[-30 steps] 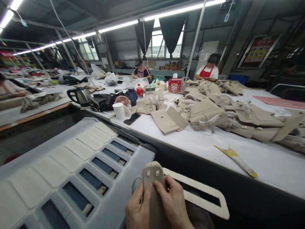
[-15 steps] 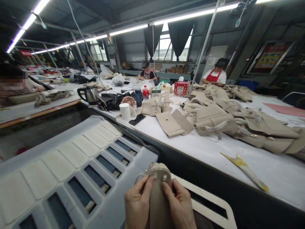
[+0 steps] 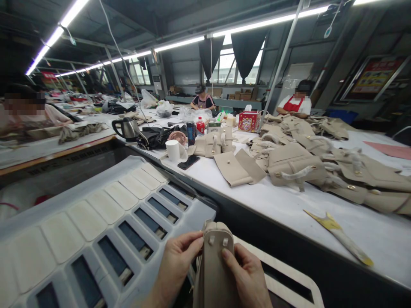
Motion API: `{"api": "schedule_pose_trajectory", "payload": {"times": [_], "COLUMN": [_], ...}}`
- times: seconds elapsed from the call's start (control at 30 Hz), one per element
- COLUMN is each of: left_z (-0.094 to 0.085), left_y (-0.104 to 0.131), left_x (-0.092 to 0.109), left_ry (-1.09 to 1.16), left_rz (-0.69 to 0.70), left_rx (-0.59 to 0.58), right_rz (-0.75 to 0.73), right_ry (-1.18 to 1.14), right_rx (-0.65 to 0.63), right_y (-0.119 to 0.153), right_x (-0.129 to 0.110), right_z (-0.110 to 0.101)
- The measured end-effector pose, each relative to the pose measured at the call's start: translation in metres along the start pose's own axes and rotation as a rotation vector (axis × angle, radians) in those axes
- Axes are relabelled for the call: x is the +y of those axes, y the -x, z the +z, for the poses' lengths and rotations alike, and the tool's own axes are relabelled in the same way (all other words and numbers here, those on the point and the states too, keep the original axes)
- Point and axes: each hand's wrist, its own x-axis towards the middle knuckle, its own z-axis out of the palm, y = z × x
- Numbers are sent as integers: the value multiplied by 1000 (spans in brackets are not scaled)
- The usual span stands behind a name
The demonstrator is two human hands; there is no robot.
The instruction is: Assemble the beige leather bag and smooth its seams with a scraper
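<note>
A rounded beige leather bag flap (image 3: pixel 214 265) with two small pale studs near its top edge stands upright between the worker's hands, below the near edge of the long white counter (image 3: pixel 289 205). The left hand (image 3: pixel 175 267) pinches its upper corner; the right hand (image 3: pixel 248 278) clasps its side. Smooth, matte bags of the same beige leather (image 3: pixel 298 164) lie heaped on the counter, apparently further along in assembly than this loose flap.

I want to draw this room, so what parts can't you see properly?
- Beige piece: its lower end is cut off by the head view's bottom edge, between the left hand and right hand.
- Red box: print too small.
- Wall poster: writing blurred.
</note>
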Motion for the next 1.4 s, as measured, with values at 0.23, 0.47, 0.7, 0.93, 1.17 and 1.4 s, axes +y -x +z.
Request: {"api": "schedule_pose_trajectory", "payload": {"times": [0.23,0.47,0.7,0.93,1.17,1.4], "left_z": [-6,-14,-11,-6,12,12], "left_y": [0,-3,-7,-7,-11,-8], "left_x": [11,17,21,19,9,14], "left_ry": [12,-57,-73,-111,-63,-23], "left_rz": [-84,-103,-120,-117,-77,-135], "left_rx": [-93,-167,-160,-115,35,-85], "right_rz": [7,4,-4,-4,-10,31], "right_ry": [-61,-38,45,69,4,-109], "right_rx": [-16,-71,-125,-89,24,25], "right_y": [1,-3,-7,-5,-1,0], "right_x": [-8,5,11,8,-1,-5], "right_z": [0,-2,-8,-7,1,-2]}}
